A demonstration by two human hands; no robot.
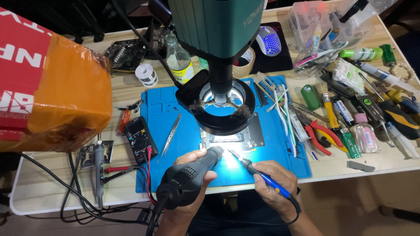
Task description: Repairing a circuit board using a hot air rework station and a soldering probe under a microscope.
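My left hand [189,162] grips a black hot-air gun [189,175], its nozzle aimed up at a circuit board [253,135] lying on the blue work mat [164,107]. My right hand [273,181] holds a blue-handled soldering iron [258,172] like a pen, its tip close to the board's lit near edge. Both tools meet under a green microscope [216,26] with a black ring light [221,107]. The board is partly hidden by the ring light.
A black multimeter [140,139] and metal tweezers [171,134] lie left of the board. Pliers, brushes, bottles and tubes crowd the right side [350,113]. An orange-wrapped box [52,91] stands at the left. Cables hang off the table's front left edge.
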